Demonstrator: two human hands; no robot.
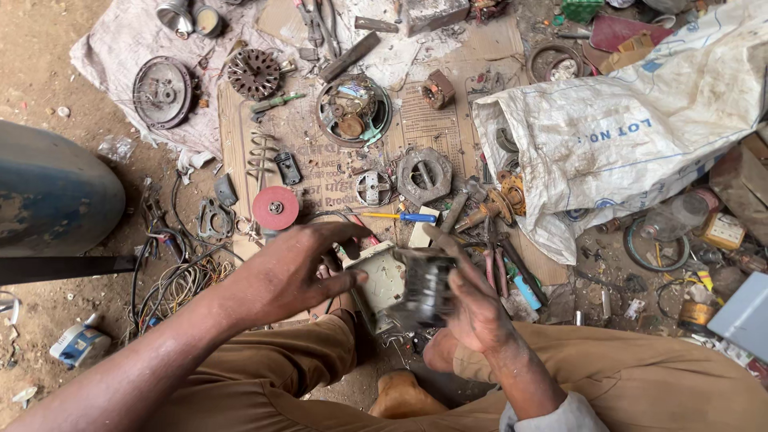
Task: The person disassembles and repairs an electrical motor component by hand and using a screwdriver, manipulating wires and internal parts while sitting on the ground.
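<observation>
I sit on the ground with knees apart. My right hand (472, 300) grips a dark, blurred motor part (428, 288) above a pale square housing plate (382, 280). My left hand (292, 268) hovers just left of that plate, fingers spread and curled, its fingertips near the plate's edge. Whether the left hand touches the plate is unclear. A yellow-and-blue screwdriver (400, 216) lies just beyond my hands on the cardboard sheet (424, 124). Pliers (492, 260) lie to the right of my right hand.
A red disc (276, 208), metal motor covers (424, 176), a stator (352, 108) and a round grey plate (162, 92) lie scattered ahead. A white sack (608, 136) fills the right. A blue drum (48, 196) stands at left, with tangled wires (180, 284) beside it.
</observation>
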